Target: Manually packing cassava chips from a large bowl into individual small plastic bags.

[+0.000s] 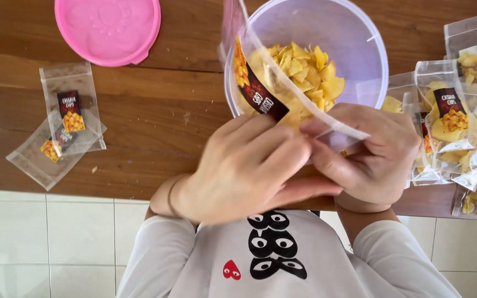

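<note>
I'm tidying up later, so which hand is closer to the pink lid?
The left. The left hand is below and to the right of the pink lid, across bare table. The right hand is farther right, pinching the clear chip bag.

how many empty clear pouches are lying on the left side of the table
2. One empty clear plastic pouch with a dark label lies upright-ish below the round pink plastic lid; the second lies slanted, partly beneath it. None look hidden there.
</note>
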